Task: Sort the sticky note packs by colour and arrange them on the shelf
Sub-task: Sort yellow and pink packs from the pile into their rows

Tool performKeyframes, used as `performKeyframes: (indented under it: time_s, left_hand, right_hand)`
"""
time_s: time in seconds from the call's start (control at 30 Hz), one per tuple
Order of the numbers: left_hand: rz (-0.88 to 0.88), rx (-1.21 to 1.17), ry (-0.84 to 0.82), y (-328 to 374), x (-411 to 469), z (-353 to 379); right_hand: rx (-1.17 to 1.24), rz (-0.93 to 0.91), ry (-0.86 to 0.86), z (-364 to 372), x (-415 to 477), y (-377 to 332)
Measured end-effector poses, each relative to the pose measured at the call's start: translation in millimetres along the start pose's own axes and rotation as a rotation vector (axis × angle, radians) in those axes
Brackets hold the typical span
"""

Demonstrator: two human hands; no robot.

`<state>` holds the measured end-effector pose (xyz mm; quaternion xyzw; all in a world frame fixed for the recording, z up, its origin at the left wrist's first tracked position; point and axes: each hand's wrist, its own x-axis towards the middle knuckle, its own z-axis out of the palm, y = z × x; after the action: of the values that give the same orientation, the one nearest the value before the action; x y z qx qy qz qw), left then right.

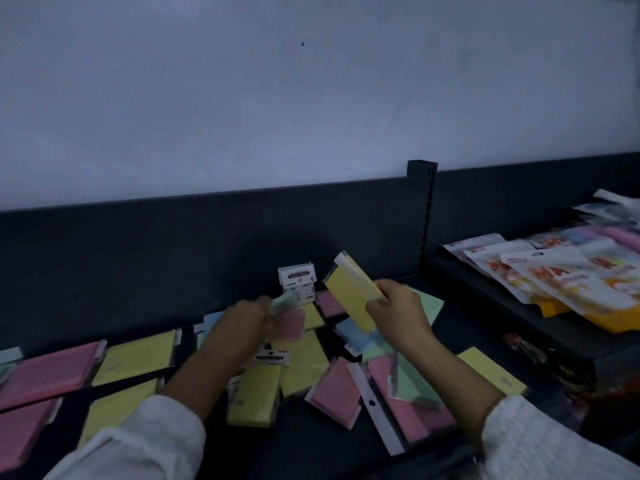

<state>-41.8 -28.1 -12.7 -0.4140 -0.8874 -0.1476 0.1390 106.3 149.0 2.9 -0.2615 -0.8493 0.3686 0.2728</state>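
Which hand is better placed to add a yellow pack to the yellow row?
Probably the right hand: it grips a yellow sticky note pack above the pile. The left hand is down in it, blurred.

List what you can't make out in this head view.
Blurred by motion: the left hand, so whether it grips the greenish pack is unclear. The packets at far right are also blurred, their print unreadable.
Cut off by the left frame edge: the pink packs.
Hidden: the yellow pack, whose lower end is behind the right hand, and whatever lies beneath the forearms.
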Motion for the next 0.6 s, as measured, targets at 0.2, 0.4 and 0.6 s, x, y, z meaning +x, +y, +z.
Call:
performKeyframes:
  time_s: [0.2,0.4,0.6]
  left_hand:
    - [-0.133,-0.133,0.123,-1,-11,-23]
    - [-0.216,-0.212,0.145,-2,-36,-51]
    - [-0.329,-0.149,0.194,-18,-70,-71]
  right_hand:
    - [0.034,-0.009,0.019,-4,2,-1]
    - [0.140,-0.106,-0.022,4,-6,-13]
    - [0.213,-0.180,-0.024,22,-12,-31]
